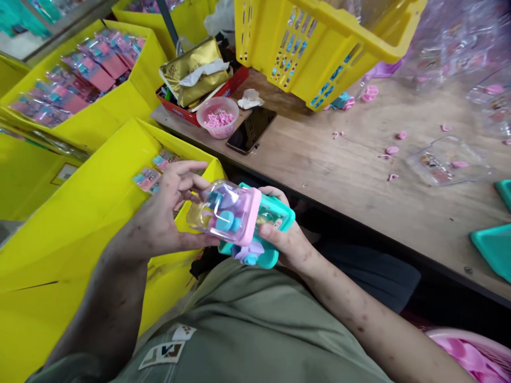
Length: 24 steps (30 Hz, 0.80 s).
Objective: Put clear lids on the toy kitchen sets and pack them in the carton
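Observation:
In the middle of the head view, my left hand (175, 205) grips a clear plastic case with a pink rim (229, 213); blue and purple pieces show inside it. My right hand (285, 234) is closed around a teal tray (281, 210), its thumb on the top face. The clear case overlaps the tray's left part, and lilac and blue pieces (249, 252) show under the case. Both hands are over my lap, in front of the table edge.
Yellow bins (139, 127) with packed toys stand at the left. On the wooden table (339, 175) are a yellow basket (311, 48), a bowl of pink bits (219, 119), a phone (252, 129), clear shells (447, 159) and teal trays (495, 247).

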### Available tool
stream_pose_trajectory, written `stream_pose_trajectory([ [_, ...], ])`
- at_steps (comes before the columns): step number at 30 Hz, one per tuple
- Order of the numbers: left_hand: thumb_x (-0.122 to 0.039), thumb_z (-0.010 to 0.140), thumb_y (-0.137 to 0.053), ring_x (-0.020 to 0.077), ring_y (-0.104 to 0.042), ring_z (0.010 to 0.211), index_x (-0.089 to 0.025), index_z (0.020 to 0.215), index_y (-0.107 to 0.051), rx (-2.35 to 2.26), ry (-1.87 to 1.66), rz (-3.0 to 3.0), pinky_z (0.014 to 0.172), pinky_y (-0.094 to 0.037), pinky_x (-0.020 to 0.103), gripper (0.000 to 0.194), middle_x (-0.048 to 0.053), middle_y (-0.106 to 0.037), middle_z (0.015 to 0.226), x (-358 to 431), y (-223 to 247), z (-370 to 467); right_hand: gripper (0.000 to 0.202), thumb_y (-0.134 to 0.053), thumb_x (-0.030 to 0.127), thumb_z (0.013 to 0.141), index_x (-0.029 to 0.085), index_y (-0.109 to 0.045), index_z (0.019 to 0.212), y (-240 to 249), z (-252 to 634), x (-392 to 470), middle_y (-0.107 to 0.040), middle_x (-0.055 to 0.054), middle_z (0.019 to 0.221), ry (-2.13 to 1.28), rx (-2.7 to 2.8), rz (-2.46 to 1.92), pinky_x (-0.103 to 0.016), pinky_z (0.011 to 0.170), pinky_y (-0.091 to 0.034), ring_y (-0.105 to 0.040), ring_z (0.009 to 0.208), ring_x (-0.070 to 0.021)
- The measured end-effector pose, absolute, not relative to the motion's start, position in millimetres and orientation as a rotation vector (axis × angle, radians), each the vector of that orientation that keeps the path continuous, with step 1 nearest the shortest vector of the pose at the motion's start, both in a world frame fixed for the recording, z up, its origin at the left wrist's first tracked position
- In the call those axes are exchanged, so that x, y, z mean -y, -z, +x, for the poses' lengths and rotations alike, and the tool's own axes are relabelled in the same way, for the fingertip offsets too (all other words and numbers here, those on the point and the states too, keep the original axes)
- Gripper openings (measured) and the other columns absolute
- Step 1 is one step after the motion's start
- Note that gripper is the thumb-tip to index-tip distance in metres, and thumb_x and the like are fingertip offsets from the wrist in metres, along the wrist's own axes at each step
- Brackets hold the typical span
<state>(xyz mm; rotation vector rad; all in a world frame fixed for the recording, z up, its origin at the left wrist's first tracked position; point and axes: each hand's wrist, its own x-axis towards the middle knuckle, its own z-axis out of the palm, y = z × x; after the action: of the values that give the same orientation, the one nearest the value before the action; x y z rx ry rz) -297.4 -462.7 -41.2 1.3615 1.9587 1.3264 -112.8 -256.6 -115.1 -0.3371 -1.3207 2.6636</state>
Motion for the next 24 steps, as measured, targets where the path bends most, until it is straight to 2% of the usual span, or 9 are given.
stream_pose_trajectory([
  [3, -0.047, 0.078, -0.107, 0.0374, -0.072, 0.138, -0.032, 0.149, -0.068, -1.923, -1.386, 1.376, 0.114, -0.068, 0.054, 0.082, 0.011, -0.071, 0.150, 455.5, 34.8, -297.9, 0.090, -0.105, 0.057, 0.079, 0.035, -0.048, 0.145, 109.5, -111.3, 257.6, -0.072, -0.005, 0.137, -2.720, 1.312, -0.284, -0.045, 0.102, -0.066, -0.075, 0.119, -0.0283],
  [4, -0.048, 0.080, -0.106, 0.0377, -0.072, 0.138, -0.030, 0.142, -0.073, -1.930, -1.450, 1.329, 0.113, -0.068, 0.053, 0.072, 0.011, -0.072, 0.150, 452.4, 34.1, -294.1, 0.089, -0.105, 0.058, 0.080, 0.035, -0.048, 0.145, 107.4, -111.5, 257.8, -0.072, -0.004, 0.134, -2.704, 1.297, -0.290, -0.044, 0.101, -0.066, -0.075, 0.117, -0.0275],
  [6, -0.047, 0.083, -0.104, 0.0350, -0.078, 0.127, -0.027, 0.136, -0.074, -1.956, -1.550, 1.161, 0.106, -0.071, 0.048, 0.064, 0.010, -0.077, 0.138, 447.5, 34.5, -284.0, 0.086, -0.103, 0.058, 0.082, 0.035, -0.048, 0.144, 104.0, -112.3, 257.1, -0.071, -0.004, 0.132, -2.619, 1.283, -0.330, -0.044, 0.102, -0.066, -0.074, 0.116, -0.0266],
  [9, -0.044, 0.085, -0.102, 0.0318, -0.081, 0.114, -0.023, 0.139, -0.072, -1.952, -1.556, 0.915, 0.097, -0.072, 0.041, 0.065, 0.009, -0.081, 0.124, 444.2, 36.7, -270.0, 0.085, -0.103, 0.057, 0.083, 0.035, -0.048, 0.144, 102.1, -112.4, 254.9, -0.071, -0.004, 0.131, -2.487, 1.330, -0.419, -0.044, 0.105, -0.065, -0.072, 0.116, -0.0270],
  [13, -0.047, 0.089, -0.099, 0.0321, -0.082, 0.113, -0.021, 0.149, -0.065, -1.895, -1.554, 0.827, 0.099, -0.071, 0.042, 0.073, 0.012, -0.080, 0.131, 443.1, 42.1, -260.1, 0.087, -0.104, 0.055, 0.083, 0.036, -0.047, 0.146, 104.2, -109.9, 254.6, -0.071, -0.003, 0.130, -2.500, 1.392, -0.429, -0.044, 0.104, -0.066, -0.074, 0.113, -0.0262],
  [16, -0.046, 0.090, -0.099, 0.0356, -0.077, 0.127, -0.023, 0.154, -0.061, -1.952, -1.493, 0.899, 0.109, -0.068, 0.046, 0.078, 0.013, -0.075, 0.142, 445.0, 49.1, -257.5, 0.085, -0.103, 0.052, 0.086, 0.035, -0.046, 0.147, 105.1, -108.2, 256.6, -0.071, -0.004, 0.132, -2.513, 1.392, -0.411, -0.041, 0.102, -0.066, -0.074, 0.111, -0.0243],
  [21, -0.044, 0.096, -0.094, 0.0399, -0.068, 0.143, -0.025, 0.165, -0.052, -1.938, -1.307, 0.986, 0.128, -0.056, 0.053, 0.083, 0.014, -0.067, 0.155, 451.9, 50.1, -262.2, 0.086, -0.103, 0.057, 0.085, 0.034, -0.044, 0.143, 106.3, -108.0, 258.3, -0.072, -0.005, 0.132, -2.527, 1.400, -0.450, -0.043, 0.097, -0.067, -0.076, 0.107, -0.0254],
  [24, -0.052, 0.099, -0.089, 0.0442, -0.053, 0.162, -0.026, 0.168, -0.053, -1.802, -1.275, 1.017, 0.140, -0.043, 0.061, 0.082, 0.015, -0.059, 0.168, 455.6, 42.9, -268.5, 0.090, -0.104, 0.056, 0.083, 0.034, -0.045, 0.147, 109.0, -108.1, 254.9, -0.074, -0.006, 0.132, -2.569, 1.359, -0.445, -0.046, 0.101, -0.068, -0.078, 0.112, -0.0274],
])
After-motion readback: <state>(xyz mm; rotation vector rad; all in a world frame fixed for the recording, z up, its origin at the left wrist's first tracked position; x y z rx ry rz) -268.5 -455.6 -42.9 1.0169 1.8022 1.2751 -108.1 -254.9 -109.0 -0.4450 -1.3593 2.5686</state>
